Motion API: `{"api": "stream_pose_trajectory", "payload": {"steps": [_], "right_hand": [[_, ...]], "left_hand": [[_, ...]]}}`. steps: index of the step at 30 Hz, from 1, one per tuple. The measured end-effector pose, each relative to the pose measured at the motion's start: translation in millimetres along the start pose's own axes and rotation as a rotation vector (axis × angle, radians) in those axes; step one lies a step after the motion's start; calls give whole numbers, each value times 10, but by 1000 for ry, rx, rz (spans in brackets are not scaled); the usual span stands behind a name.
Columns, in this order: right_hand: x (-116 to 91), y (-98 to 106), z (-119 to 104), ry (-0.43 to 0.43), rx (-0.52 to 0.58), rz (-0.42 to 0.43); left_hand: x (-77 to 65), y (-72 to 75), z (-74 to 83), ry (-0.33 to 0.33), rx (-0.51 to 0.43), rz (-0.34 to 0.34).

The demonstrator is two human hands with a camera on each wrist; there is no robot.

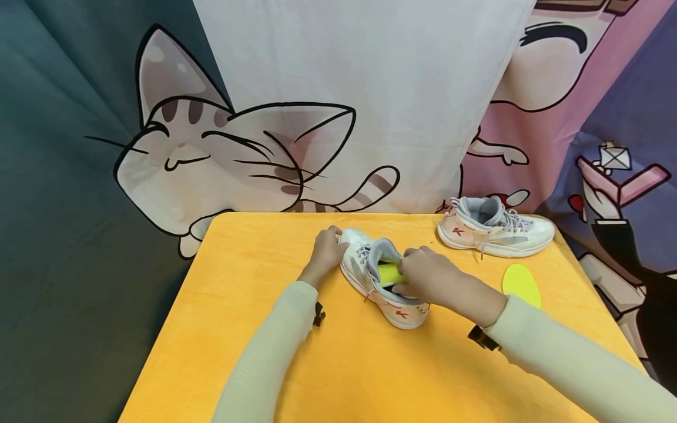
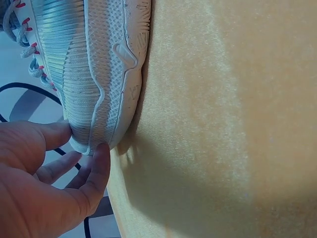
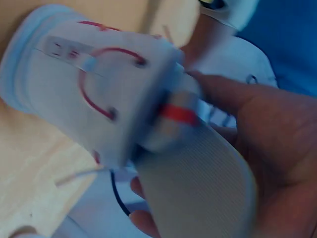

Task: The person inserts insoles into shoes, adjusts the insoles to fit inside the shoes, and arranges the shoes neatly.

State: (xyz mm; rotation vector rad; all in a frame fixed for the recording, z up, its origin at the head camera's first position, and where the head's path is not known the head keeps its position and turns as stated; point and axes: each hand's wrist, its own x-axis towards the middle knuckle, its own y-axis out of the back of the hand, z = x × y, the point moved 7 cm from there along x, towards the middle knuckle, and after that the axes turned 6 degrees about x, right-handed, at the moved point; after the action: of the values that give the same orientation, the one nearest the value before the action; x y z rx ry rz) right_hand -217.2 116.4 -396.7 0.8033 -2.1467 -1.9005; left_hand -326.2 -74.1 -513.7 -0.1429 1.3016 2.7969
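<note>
A white sneaker (image 1: 359, 276) with grey lining stands on the table, its toe pointing away to the left. My left hand (image 1: 325, 252) holds the toe; in the left wrist view, thumb and fingers (image 2: 101, 163) touch either side of its tip. In the shoe's opening sits a yellow insole (image 1: 389, 274), partly inside, gripped by my right hand (image 1: 428, 273). From the right wrist, the insole's pale ribbed underside (image 3: 193, 183) shows between thumb and fingers, beside the shoe's heel (image 3: 64, 69) with its red-trimmed loop. The insole's front end is hidden inside the shoe.
A second white sneaker (image 1: 497, 229) stands at the back right of the orange-yellow table (image 1: 222, 329). Another yellow insole (image 1: 520, 283) lies in front of it, partly covered by my right sleeve. Cartoon-printed curtains (image 1: 370, 70) hang behind the table's far edge.
</note>
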Motion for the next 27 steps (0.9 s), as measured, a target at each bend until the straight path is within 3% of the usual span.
{"api": "stream_pose_trajectory", "payload": {"steps": [5,11,19,27], "right_hand": [[-232,201,102,40,65,-58],[-443,305,217,118,90,-59],[-497,270,191,302,97,42],[-505,288,129,381,76,145]], "left_hand": [[0,1,-4,-5,-7,-1],[9,9,4,-15,1,12],[10,-4,-1,-17,0,2],[14,-10,-7,-14,7,5]]}}
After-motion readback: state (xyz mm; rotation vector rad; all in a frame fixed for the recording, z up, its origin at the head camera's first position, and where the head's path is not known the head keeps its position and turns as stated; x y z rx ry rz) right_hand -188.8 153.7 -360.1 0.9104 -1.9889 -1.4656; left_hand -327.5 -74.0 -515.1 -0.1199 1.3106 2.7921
